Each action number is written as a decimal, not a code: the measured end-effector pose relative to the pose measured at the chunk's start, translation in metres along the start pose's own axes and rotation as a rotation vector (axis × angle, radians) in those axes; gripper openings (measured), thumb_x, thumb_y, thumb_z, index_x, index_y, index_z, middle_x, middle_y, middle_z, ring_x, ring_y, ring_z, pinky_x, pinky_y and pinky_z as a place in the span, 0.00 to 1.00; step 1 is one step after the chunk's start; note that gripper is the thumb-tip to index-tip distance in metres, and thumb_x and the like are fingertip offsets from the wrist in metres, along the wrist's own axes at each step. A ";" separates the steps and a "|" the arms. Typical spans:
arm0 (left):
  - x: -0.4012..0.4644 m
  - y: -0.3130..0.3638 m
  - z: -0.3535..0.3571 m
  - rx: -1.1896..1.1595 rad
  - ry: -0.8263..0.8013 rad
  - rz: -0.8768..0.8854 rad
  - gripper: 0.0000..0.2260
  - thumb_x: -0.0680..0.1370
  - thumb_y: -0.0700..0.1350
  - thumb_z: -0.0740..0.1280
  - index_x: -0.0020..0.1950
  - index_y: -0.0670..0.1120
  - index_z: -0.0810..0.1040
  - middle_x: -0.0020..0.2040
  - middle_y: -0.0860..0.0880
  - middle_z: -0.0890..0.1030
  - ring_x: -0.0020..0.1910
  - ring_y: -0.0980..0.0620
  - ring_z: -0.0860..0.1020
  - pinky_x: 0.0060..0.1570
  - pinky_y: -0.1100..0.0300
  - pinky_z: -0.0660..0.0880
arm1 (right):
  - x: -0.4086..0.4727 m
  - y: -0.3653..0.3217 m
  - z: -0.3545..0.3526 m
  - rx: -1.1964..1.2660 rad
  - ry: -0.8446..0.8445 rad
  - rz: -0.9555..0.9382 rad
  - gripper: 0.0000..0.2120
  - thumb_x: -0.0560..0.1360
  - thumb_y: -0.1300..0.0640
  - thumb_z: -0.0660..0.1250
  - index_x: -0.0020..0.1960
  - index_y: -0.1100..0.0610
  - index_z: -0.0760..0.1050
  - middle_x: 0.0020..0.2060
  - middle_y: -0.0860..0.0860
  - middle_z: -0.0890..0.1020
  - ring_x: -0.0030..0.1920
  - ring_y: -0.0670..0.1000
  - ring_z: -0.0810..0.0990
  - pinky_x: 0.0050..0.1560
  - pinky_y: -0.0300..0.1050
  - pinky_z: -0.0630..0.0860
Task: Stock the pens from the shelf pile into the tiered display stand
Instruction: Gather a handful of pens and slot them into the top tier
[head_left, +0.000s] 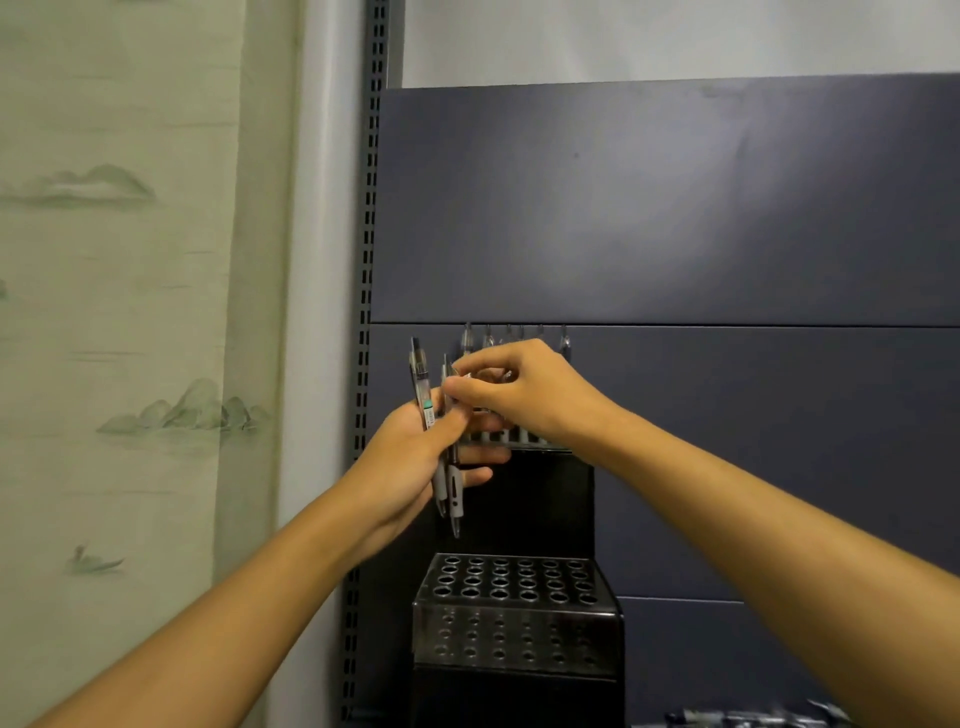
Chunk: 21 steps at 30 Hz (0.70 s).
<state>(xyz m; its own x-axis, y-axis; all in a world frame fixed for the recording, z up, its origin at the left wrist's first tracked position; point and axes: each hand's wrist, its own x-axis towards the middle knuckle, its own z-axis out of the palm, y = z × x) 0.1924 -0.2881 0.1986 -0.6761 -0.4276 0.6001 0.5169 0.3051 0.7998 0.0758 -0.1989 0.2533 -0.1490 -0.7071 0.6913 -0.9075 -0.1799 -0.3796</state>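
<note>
**Holding pens before the top tier of the stand**

Gripping a small bundle of clear-barrelled pens with grey rubber grips (448, 457), the left hand (415, 462) had its fingers curled round them, tips pointing down and clips up. One taller pen (421, 384) with a green band stood out at the left of the bundle. The right hand (511, 392) reached across from the right, its thumb and fingertips pinching the upper end of one pen in the bundle — exactly which pen could not be told.

Both hands hovered in front of the upper tier of the black perforated tiered display stand (519, 618), where a row of clear pens (514, 338) already stood upright, their tops showing above the right hand. The lower tier's round holes (514, 577) lay open below the hands. The stand sat against a dark blue metal shelving panel (675, 208). At the bottom right edge, a blurred pile of pens (753, 719) lay on the shelf — well apart from the hands.
</note>
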 end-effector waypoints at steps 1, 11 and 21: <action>0.000 -0.001 0.003 0.010 -0.002 0.000 0.10 0.84 0.45 0.57 0.59 0.49 0.77 0.49 0.48 0.86 0.47 0.47 0.86 0.44 0.57 0.83 | -0.003 0.001 0.001 0.027 0.005 0.011 0.13 0.77 0.48 0.69 0.58 0.51 0.82 0.47 0.45 0.84 0.46 0.45 0.84 0.48 0.39 0.82; -0.004 -0.010 -0.017 0.041 0.067 -0.038 0.13 0.84 0.40 0.56 0.64 0.48 0.75 0.57 0.49 0.84 0.53 0.49 0.84 0.52 0.55 0.82 | 0.017 -0.011 -0.033 0.401 0.291 0.099 0.10 0.80 0.54 0.66 0.57 0.59 0.79 0.45 0.55 0.86 0.39 0.54 0.87 0.40 0.46 0.84; -0.010 -0.014 -0.049 0.081 0.153 -0.111 0.11 0.83 0.38 0.59 0.56 0.46 0.80 0.47 0.48 0.87 0.41 0.50 0.86 0.41 0.59 0.82 | 0.060 0.014 -0.046 0.122 0.451 0.100 0.12 0.79 0.54 0.68 0.59 0.60 0.78 0.44 0.57 0.84 0.34 0.50 0.85 0.37 0.43 0.84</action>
<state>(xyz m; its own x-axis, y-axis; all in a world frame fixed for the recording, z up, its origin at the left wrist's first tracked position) 0.2181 -0.3300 0.1803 -0.6361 -0.5847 0.5035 0.3950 0.3137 0.8634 0.0357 -0.2122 0.3173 -0.4133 -0.3622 0.8354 -0.8315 -0.2239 -0.5085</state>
